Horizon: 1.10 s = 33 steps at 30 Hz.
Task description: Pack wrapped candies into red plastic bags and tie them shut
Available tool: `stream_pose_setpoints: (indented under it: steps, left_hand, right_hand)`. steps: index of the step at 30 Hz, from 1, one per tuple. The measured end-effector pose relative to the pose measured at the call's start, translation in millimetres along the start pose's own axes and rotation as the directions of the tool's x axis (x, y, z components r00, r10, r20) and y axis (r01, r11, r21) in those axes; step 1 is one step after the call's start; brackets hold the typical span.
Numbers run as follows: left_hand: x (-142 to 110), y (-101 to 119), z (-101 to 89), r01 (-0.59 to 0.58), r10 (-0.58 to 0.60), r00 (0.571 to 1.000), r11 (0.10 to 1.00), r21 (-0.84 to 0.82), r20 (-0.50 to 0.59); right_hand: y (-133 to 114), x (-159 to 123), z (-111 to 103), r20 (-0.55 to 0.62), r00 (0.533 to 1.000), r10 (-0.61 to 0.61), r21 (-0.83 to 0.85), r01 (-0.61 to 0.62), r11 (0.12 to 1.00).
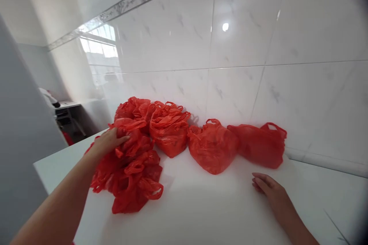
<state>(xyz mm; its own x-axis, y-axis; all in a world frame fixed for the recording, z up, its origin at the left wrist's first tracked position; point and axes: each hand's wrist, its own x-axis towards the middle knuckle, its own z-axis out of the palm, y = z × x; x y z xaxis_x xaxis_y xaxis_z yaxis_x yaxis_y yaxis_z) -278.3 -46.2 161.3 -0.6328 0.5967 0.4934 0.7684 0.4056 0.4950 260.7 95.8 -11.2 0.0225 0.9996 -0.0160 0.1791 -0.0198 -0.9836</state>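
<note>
On the left of the white table lies a heap of crumpled red plastic bags (126, 176). My left hand (108, 141) is at the top of this heap, closed on a red plastic bag (130, 124); the thumb shows and the other fingers are partly hidden in the folds. Over the right part of the table, my right hand (267, 187) has its fingers curled together with nothing visible in them. It is nearest to a flatter red bag with its handle up (261, 145), and does not touch it.
Along the wall stand more filled-out red bags, among them a middle one (214, 147), a rounder one (169, 130) and one at the back left (132, 108). The tiled wall (238, 95) bounds the white table (195, 206) behind. A grey panel (23, 134) rises at the left.
</note>
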Motion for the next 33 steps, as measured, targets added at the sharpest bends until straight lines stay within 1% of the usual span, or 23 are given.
stream_pose_setpoints:
  steps: [2,3,4,5,7,8,9,10,11,13,15,17,19,20,21,22,23,25,26,29,31,32,33]
  left_hand:
    - [1,-4,3.7,0.005,-0.010,0.997,0.998,0.069,0.072]
    - [2,-4,3.6,0.007,-0.018,0.996,0.993,0.122,0.091]
    - [3,-2,2.8,0.003,-0.019,0.996,0.982,0.189,0.086]
    - [3,2,1.5,-0.014,-0.001,0.998,0.964,0.265,0.057]
    - [-1,14,-0.7,-0.070,0.107,0.992,0.915,0.398,-0.072]
    - [-3,23,-1.1,-0.104,0.188,0.970,0.895,0.434,-0.154]
    - [-6,32,-0.9,-0.152,0.271,0.937,0.885,0.441,-0.222]
    - [-9,43,0.2,-0.212,0.347,0.900,0.877,0.431,-0.263]
    - [-12,55,2.1,-0.280,0.410,0.868,0.869,0.407,-0.279]
    - [-15,79,9.1,-0.439,0.518,0.823,0.840,0.318,-0.233]
    - [-17,105,20.6,-0.576,0.602,0.784,0.796,0.185,-0.153]
    - [-19,132,37.1,-0.682,0.683,0.730,0.731,0.020,-0.044]
    - [-23,160,58.1,-0.740,0.755,0.651,0.654,-0.157,0.077]
    - [-26,173,70.1,-0.745,0.780,0.612,0.624,-0.235,0.130]
    - [-29,186,82.9,-0.739,0.795,0.581,0.605,-0.296,0.176]
    - [-32,198,96.2,-0.735,0.801,0.564,0.597,-0.322,0.201]
    - [-34,209,109.7,-0.730,0.801,0.557,0.598,-0.331,0.219]
    - [-36,225,136.0,-0.718,0.782,0.572,0.623,-0.312,0.246]
    - [-35,231,148.1,-0.705,0.764,0.590,0.646,-0.292,0.262]
    - [-29,240,177.8,-0.639,0.667,0.667,0.741,-0.205,0.333]
    - [-23,240,191.1,-0.581,0.584,0.706,0.801,-0.143,0.401]
    - [-21,240,195.7,-0.554,0.544,0.716,0.824,-0.118,0.436]
    - [-18,240,199.0,-0.532,0.511,0.720,0.841,-0.101,0.468]
  right_hand:
    - [-6,-5,2,-0.005,1.000,-0.005,0.003,0.005,1.000]
    - [-9,-6,2,-0.008,1.000,-0.004,0.005,0.004,1.000]
    - [-11,-8,3,-0.011,1.000,-0.001,0.010,0.001,1.000]
    - [-13,-9,3,-0.014,1.000,0.002,0.016,-0.002,1.000]
    - [-15,-11,4,-0.017,1.000,0.008,0.029,-0.008,1.000]
    - [-16,-12,4,-0.019,1.000,0.010,0.031,-0.010,0.999]
    - [-17,-12,4,-0.021,1.000,0.012,0.032,-0.011,0.999]
    - [-17,-13,5,-0.023,1.000,0.012,0.033,-0.011,0.999]
    - [-17,-13,5,-0.024,1.000,0.011,0.035,-0.010,0.999]
    - [-17,-12,5,-0.025,1.000,0.010,0.040,-0.009,0.999]
    - [-15,-10,6,-0.021,1.000,0.014,0.040,-0.014,0.999]
    - [-12,-8,5,-0.015,1.000,0.021,0.028,-0.021,0.999]
    - [-9,-6,5,-0.007,1.000,0.015,0.021,-0.015,1.000]
    - [-8,-6,5,-0.005,1.000,0.008,0.021,-0.008,1.000]
    - [-8,-6,5,-0.005,1.000,0.001,0.022,-0.001,1.000]
    - [-9,-6,5,-0.007,1.000,-0.005,0.020,0.005,1.000]
    - [-9,-6,6,-0.006,1.000,-0.013,0.018,0.013,1.000]
    - [-10,-6,6,-0.003,1.000,-0.029,0.008,0.029,1.000]
    - [-10,-6,6,0.004,0.999,-0.037,0.003,0.037,0.999]
    - [-5,-4,9,0.011,0.995,-0.095,-0.051,0.095,0.994]
    - [-1,-5,15,-0.027,0.980,-0.198,-0.186,0.189,0.964]
    - [-1,-6,19,-0.047,0.957,-0.285,-0.279,0.262,0.924]
    - [-1,-8,25,-0.057,0.920,-0.389,-0.374,0.341,0.862]
